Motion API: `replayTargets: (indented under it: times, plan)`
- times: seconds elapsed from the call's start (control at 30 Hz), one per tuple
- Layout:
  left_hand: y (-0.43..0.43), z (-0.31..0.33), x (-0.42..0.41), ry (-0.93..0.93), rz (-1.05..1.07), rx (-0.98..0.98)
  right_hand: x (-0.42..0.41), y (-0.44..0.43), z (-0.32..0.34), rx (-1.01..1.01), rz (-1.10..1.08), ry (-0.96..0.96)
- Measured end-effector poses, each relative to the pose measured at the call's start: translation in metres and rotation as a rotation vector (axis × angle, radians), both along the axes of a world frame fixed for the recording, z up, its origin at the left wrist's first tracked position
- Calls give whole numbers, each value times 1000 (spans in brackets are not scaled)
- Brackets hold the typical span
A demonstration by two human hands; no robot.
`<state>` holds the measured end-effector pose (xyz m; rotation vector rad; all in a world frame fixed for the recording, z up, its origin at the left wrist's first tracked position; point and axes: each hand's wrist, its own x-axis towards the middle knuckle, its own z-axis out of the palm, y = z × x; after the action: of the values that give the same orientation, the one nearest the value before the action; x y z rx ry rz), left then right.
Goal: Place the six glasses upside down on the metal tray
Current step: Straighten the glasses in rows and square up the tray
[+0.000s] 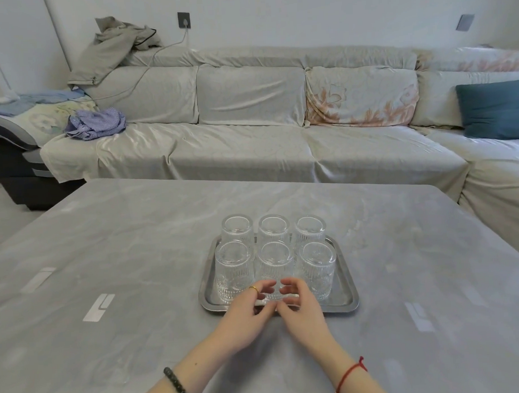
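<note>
1. Left hand (247,310) and right hand (300,308): fingers loosely curled beside front middle glass (275,272); contact unclear.
2. Six glasses stand inverted on tray (348,287), closely packed.
3. Risk: withdrawing fingers may nudge a glass into its neighbours.

I get single view only, head-worn camera, wide angle. Looks forward and down across grey desk (136,244) from near edge. Both forearms enter from bottom of frame, hands close below lens. Tray (348,284) sits centre frame, near. Sofa (236,150) fills far side, facing me, wall behind. Edges curve from lens distortion. No second view to compare overlap.
</note>
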<state>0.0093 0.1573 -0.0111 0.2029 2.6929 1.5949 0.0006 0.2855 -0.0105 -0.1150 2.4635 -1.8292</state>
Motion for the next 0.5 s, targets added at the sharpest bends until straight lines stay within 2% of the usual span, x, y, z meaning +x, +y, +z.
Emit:
replayTargets:
  times: [0.1,0.17,0.27,0.33,0.4,0.5]
  plan:
    - [-6,0,5,69,-31,-52,3,12,3,4,18,86]
    - [-19,1,12,149,-2,-50,6,28,7,-20,-60,204]
    - [-51,2,22,308,129,-41,4,62,7,-26,-253,344]
    - [-72,-1,24,374,264,-90,0,84,2,33,-351,337]
    - [-86,-8,24,249,374,-145,-2,101,-8,166,-360,204]
    - [-95,-26,22,-17,320,-318,-2,111,-25,355,-264,66]
